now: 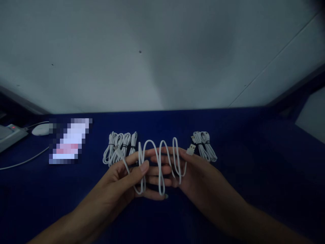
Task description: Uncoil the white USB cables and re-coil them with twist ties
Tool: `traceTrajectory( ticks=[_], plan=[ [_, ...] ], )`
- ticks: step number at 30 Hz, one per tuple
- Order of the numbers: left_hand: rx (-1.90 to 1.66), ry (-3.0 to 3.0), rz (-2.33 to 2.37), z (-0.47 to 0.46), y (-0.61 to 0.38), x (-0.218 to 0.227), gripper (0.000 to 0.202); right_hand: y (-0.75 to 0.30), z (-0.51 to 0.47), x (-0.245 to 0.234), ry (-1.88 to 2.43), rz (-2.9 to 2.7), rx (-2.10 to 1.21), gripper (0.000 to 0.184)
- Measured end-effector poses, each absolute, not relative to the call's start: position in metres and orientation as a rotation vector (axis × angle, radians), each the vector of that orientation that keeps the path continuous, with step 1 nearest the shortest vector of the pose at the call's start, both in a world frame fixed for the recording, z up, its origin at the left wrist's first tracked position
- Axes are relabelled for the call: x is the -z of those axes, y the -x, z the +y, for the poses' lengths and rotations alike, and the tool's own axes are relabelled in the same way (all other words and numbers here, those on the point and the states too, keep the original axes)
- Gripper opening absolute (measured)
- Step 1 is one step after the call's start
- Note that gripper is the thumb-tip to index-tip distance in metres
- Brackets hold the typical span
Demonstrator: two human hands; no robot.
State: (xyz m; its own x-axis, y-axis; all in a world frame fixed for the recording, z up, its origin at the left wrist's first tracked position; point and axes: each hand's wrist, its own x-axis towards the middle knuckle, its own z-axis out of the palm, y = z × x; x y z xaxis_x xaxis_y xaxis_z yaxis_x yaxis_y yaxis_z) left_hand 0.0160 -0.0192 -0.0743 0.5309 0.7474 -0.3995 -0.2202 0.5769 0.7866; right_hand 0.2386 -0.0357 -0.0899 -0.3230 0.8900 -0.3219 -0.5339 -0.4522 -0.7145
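Note:
A white USB cable point(159, 169) hangs in loose, spread loops between my two hands above the blue table. My left hand point(134, 179) pinches some of the loops with the thumb against the fingers, and the smaller connector end sticks up beside its index finger. My right hand point(193, 173) holds the other side of the loops, with the USB-A plug standing up by its thumb. The fingers of both hands overlap behind the loops. Just beyond my left hand lie several tied white cable bundles point(122, 144); more tied cable bundles point(205, 145) lie past my right hand.
At the left on the blue table point(162, 123) is a lit, pixelated screen point(72, 139). Beside it are a white rounded device point(40, 129) with a cord and a power strip point(11, 135) with a red light. A pale wall point(162, 67) rises behind the table.

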Motion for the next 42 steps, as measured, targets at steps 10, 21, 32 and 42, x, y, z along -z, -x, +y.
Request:
traceTrajectory(
  ticks=[10, 21, 32, 42],
  plan=[
    [-0.688, -0.732, 0.759, -0.017, -0.018, 0.074, 0.034, -0.241, -0.037, 0.089, 0.909, -0.721, -1.871, 0.051],
    [-0.662, -0.728, 0.853, -0.018, -0.016, 0.075, 0.041, -0.243, -0.034, 0.084, 0.949, -0.791, -1.859, 0.045],
    [-0.684, -0.656, 0.751, -0.019, -0.014, 0.075, 0.043, -0.258, -0.024, 0.072, 1.113, -0.829, -1.839, 0.027],
    [-0.634, -0.605, 0.687, -0.012, -0.016, 0.079, 0.049, -0.263, -0.028, 0.093, 1.134, -0.564, -1.766, 0.027]
  ],
)
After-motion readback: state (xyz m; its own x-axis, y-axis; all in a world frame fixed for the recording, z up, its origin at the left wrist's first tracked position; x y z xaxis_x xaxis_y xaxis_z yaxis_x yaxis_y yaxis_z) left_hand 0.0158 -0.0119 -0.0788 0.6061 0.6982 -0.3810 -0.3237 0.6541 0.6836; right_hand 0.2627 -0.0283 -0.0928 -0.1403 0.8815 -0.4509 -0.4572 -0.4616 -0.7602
